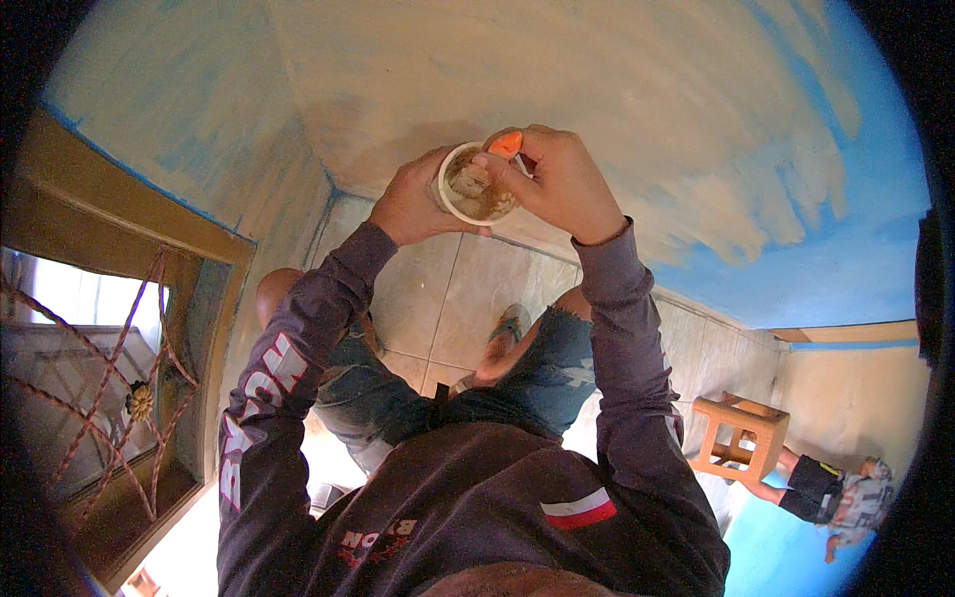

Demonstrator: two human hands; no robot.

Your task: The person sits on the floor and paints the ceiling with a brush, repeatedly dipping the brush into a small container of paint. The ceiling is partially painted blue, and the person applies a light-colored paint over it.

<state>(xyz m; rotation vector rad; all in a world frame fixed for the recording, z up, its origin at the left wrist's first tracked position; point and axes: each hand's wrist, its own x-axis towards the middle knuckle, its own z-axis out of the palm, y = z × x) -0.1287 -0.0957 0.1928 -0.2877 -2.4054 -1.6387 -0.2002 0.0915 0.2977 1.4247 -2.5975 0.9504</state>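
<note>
My left hand (413, 199) is wrapped round the side of a small white tub (444, 195), its mouth facing up toward me. Murky beige-brown paint (487, 205) with paler patches lies inside it. Over the rim, the fingers of my right hand (557, 179) are closed on a paintbrush with an orange handle (506, 145). Its lower end is down in the tub, partly hidden by my fingers. Both hands are close together in front of the wall (617, 90), which bears broad beige strokes over blue.
On the left is a window with a brown frame (139, 189) and a twisted metal grille (119, 383). Pale tiles (418, 289) cover the lower wall and floor. At the right stand a tan plastic stool (741, 438) and another person (831, 488).
</note>
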